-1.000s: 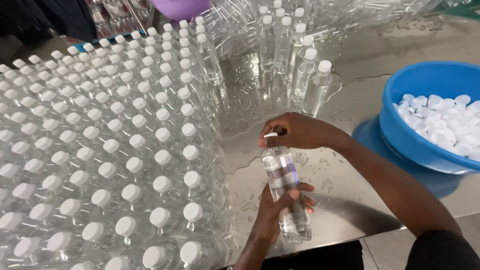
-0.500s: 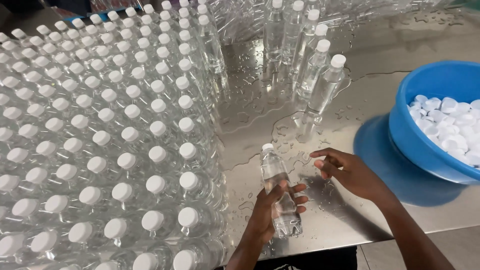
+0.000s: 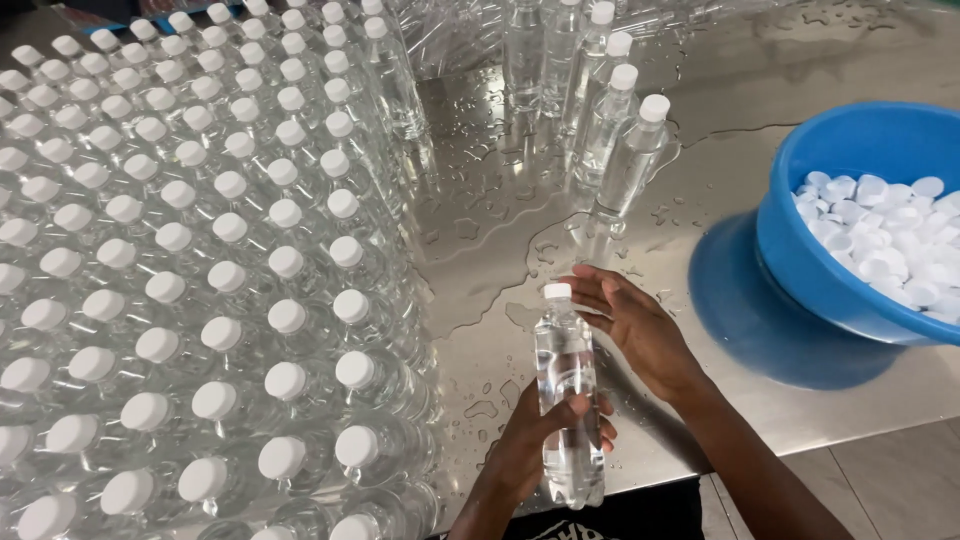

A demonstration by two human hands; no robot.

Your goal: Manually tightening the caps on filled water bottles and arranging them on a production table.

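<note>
Our left hand [image 3: 545,440] has its grip closed around a capped clear bottle [image 3: 567,400], upright above the wet steel worktop [image 3: 800,100]. Our right hand [image 3: 635,325] hovers open just beside it. Capped bottles [image 3: 200,280] crowd left, and a blue basin of caps [image 3: 870,220] sits right.

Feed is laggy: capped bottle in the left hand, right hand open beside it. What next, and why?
Probably set the bottle beside the capped rows: its white cap looks seated, the right hand is open, and the left hand alone grips it.
</note>
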